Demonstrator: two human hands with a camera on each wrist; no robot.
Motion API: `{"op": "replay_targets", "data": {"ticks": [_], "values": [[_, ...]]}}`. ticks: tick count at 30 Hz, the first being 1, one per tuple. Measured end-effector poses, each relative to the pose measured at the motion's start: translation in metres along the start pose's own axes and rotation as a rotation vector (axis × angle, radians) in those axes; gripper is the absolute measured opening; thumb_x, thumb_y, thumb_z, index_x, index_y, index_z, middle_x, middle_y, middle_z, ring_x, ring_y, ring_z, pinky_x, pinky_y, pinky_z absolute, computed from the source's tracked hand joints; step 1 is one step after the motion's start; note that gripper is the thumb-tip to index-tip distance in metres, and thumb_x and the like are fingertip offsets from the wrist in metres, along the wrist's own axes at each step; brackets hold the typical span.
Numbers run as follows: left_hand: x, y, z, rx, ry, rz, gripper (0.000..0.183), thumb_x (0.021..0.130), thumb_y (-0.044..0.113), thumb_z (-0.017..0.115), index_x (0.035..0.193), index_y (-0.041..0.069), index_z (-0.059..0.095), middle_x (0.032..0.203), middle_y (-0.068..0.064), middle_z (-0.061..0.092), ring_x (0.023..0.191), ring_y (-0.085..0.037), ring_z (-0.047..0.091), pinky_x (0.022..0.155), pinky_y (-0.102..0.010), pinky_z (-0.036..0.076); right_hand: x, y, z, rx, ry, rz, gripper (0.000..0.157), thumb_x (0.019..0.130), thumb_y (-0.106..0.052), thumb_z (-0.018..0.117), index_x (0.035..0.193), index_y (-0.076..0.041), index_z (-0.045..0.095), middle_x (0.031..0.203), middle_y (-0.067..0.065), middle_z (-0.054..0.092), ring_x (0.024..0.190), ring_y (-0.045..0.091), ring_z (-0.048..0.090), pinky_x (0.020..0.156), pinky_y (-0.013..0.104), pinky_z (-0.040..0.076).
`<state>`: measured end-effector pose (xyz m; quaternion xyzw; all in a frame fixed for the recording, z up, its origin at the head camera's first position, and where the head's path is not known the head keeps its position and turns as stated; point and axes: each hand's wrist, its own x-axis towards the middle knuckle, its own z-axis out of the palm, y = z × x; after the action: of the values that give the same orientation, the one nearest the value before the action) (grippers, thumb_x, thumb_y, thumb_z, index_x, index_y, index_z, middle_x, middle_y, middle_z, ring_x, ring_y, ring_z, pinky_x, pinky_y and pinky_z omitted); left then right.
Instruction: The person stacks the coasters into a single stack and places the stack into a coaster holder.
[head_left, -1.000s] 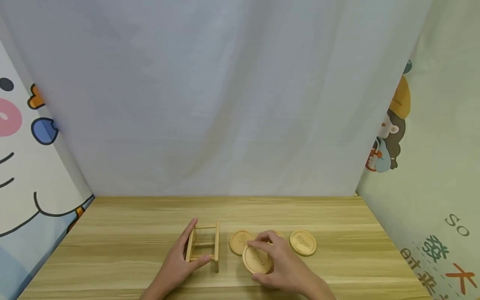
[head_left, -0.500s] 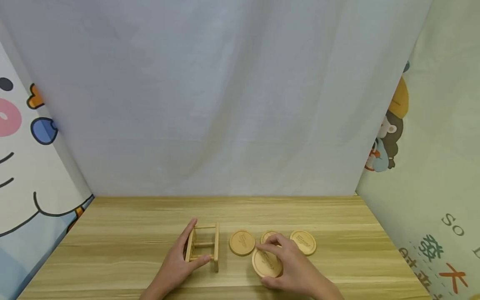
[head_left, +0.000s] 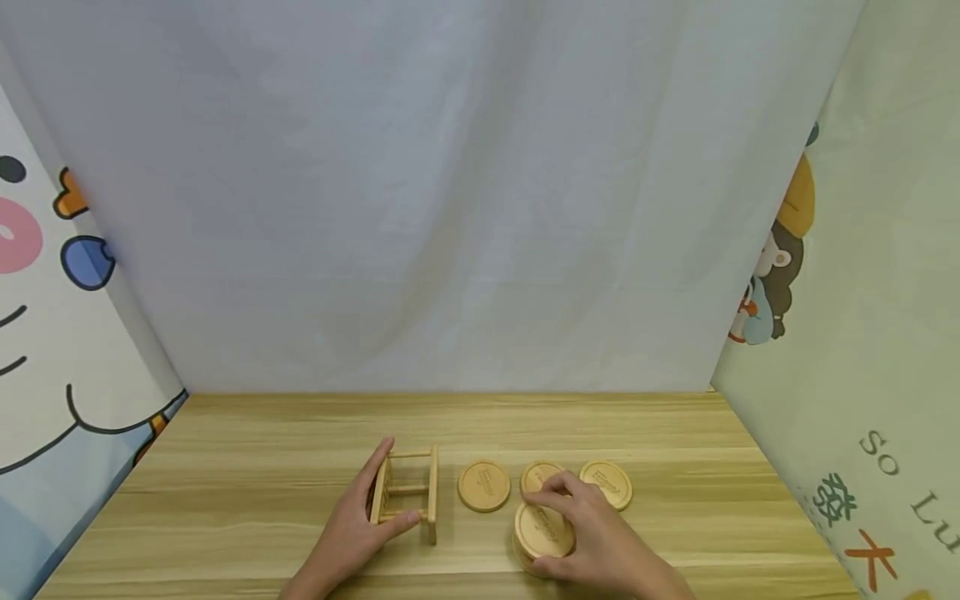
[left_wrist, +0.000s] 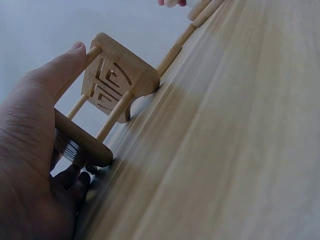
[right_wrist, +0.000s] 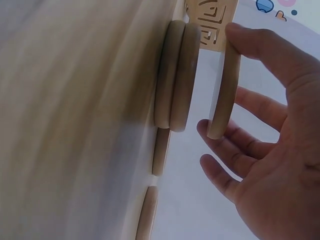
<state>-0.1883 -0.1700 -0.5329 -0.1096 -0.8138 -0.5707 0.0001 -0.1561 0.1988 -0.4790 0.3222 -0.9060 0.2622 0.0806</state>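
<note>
My left hand (head_left: 352,521) grips a small wooden coaster rack (head_left: 433,493) by its left side, its two fretwork panels joined by thin rods. In the left wrist view the rack (left_wrist: 112,75) stands on the table. My right hand (head_left: 592,533) pinches a round wooden coaster (head_left: 543,532) between thumb and fingers. The right wrist view shows this held coaster (right_wrist: 228,90) on edge to the camera, a gap separating it from a stack of two coasters (right_wrist: 186,80). Three more coasters lie flat behind: left (head_left: 483,486), middle (head_left: 540,476), partly covered by my hand, and right (head_left: 609,483).
The wood-grain table (head_left: 247,467) ends at a pale curtain (head_left: 450,250) along the back. Cartoon-printed cloths hang at the left (head_left: 82,333) and right (head_left: 862,333). Bare tabletop lies between the rack and the coaster stack.
My right hand has carried the held coaster to the right and slightly nearer, over the stack. The left and middle coasters show more. The left hand and rack stay put.
</note>
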Motion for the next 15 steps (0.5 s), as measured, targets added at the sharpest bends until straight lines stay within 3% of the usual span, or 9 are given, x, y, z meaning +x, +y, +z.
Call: {"op": "replay_targets", "data": {"ticks": [15], "values": [[-0.0017,0.0039,-0.0017,-0.012,-0.011,-0.01,0.107,0.097,0.032,0.09,0.179,0.027,0.023,0.182,-0.02,0.024,0.154,-0.046,0.048,0.116,-0.058,0.05,-0.0016,-0.0017,-0.005,0.013,-0.016,0.007,0.068,0.085,-0.041,0.099,0.143,-0.015,0.076,0.127,-0.01,0.062,0.112,0.008,0.057,0.095,0.043,0.051]]}}
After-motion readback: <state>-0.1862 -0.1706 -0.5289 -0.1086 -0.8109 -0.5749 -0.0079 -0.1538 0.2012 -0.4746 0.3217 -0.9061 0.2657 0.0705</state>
